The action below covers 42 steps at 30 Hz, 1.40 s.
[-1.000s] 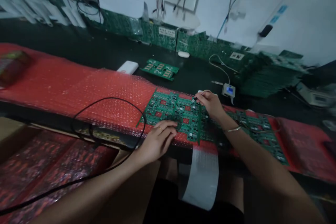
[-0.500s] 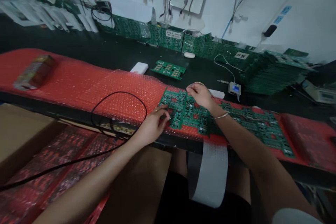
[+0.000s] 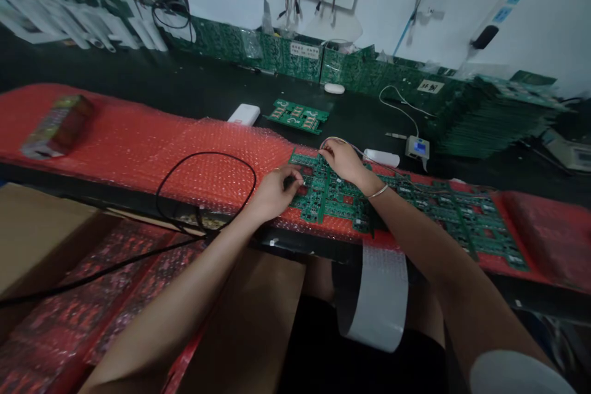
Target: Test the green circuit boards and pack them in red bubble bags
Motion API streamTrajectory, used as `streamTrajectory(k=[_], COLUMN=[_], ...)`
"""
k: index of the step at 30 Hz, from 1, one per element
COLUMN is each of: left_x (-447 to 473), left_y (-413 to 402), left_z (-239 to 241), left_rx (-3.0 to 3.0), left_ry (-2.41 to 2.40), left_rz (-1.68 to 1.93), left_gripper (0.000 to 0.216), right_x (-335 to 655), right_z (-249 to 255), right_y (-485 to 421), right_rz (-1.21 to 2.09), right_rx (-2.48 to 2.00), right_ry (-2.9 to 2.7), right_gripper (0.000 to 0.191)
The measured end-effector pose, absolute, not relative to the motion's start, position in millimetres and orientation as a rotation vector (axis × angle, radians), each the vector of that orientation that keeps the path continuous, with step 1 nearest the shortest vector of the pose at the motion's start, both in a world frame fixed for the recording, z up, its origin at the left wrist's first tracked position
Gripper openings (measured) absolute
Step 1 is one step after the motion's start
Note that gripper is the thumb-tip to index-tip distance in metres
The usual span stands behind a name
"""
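Observation:
Green circuit boards [image 3: 314, 202] lie in a joined panel on red bubble wrap [image 3: 203, 135]. My left hand [image 3: 277, 192] is over the panel's left edge, thumb and fingertips brought together. Anything between them is too small to make out. Above the top of the same panel my right hand [image 3: 342, 163] pinches the end of thin coloured wires [image 3: 356, 149], which loop back over the hand and trail right. Its fingertips hide what is at the wire end. More circuit boards [image 3: 489, 228] lie to the right, partly behind my right forearm.
A black cable [image 3: 207, 152] loops left of my left hand. Behind are a separate board [image 3: 298, 116], a white box [image 3: 244, 114] and a small meter with a lit screen [image 3: 418, 148]. Stacked boards [image 3: 489, 114] stand back right. A carton [image 3: 41, 228] sits lower left.
My left hand has moved up along the panel's left edge. My right hand has shifted slightly left with the wires. The whole view has tilted a little.

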<state>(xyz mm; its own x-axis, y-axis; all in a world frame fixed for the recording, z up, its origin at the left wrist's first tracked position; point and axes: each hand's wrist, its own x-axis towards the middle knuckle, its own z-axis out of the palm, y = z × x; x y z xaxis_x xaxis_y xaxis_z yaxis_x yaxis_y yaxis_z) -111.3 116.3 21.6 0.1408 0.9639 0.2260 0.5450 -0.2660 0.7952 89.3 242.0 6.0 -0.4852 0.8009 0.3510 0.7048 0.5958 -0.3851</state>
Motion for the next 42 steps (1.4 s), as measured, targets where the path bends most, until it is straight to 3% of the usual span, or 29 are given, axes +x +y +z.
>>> streamTrajectory(k=[42], left_x=[-108], left_y=[130], left_z=[25], left_rx=[1.896], left_ry=[1.558], left_rz=[0.923], left_gripper=[0.012], right_x=[93], right_z=[0], right_y=[240], right_rz=[0.266], right_rx=[-1.111], right_ry=[-2.361], right_gripper=[0.013])
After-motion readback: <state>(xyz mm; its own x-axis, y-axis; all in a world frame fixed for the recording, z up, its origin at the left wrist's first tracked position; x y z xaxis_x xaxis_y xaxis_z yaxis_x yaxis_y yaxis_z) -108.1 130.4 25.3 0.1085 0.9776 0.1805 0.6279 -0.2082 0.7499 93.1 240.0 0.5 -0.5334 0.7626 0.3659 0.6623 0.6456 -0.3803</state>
